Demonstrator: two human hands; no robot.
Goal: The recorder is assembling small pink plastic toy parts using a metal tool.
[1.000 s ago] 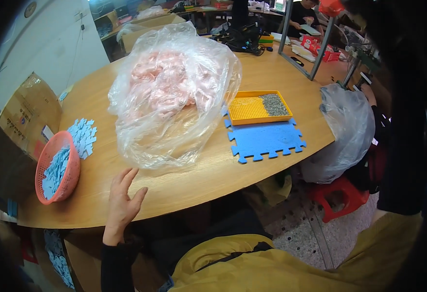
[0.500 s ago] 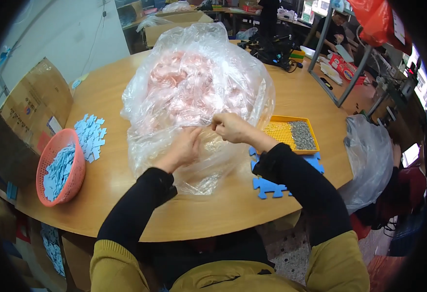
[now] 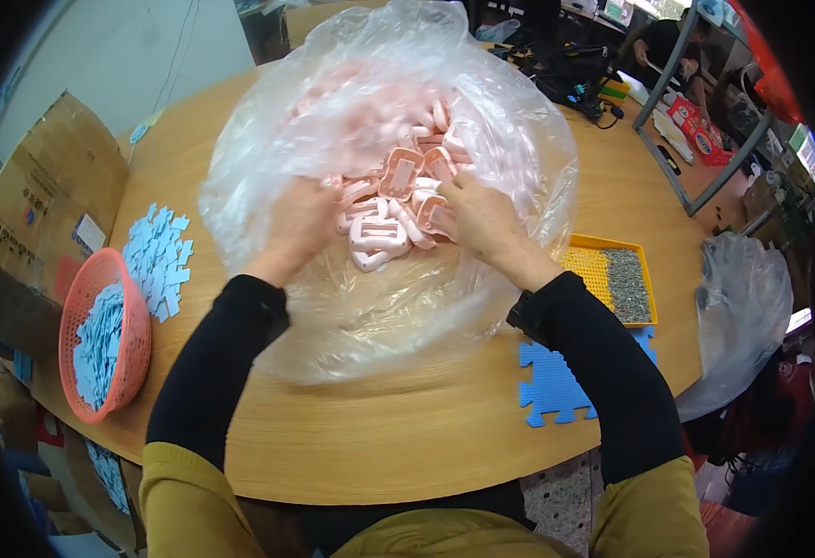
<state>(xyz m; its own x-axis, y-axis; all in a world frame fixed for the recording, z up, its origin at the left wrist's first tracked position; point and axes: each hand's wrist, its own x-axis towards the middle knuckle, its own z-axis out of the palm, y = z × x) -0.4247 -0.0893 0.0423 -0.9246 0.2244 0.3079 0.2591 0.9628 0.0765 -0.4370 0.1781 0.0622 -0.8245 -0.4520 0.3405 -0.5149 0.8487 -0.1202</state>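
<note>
A large clear plastic bag (image 3: 361, 349) lies spread on the table, its mouth pulled wide. Inside, several pale pink plastic casings (image 3: 401, 174) with rectangular cut-outs lie in a heap. My left hand (image 3: 303, 221) is closed on the bag at the left of the opening, somewhat blurred, its fingertips partly hidden. At the opening's right side, my right hand (image 3: 484, 219) has its fingers bent and closed on the bag film, close beside the casings. Thin film still veils the far part of the heap.
A pink basket (image 3: 138, 349) of light blue pieces stands at the left, beside a loose pile (image 3: 158, 260) and a cardboard box (image 3: 45, 186). On the right are a yellow tray (image 3: 649, 279) of small metal parts, a blue foam mat (image 3: 556, 381) and a metal frame (image 3: 672, 177). Another person sits beyond.
My hands were close together at the bunched bag. They have moved apart, the bag has opened between them, and the pink casings now show uncovered.
</note>
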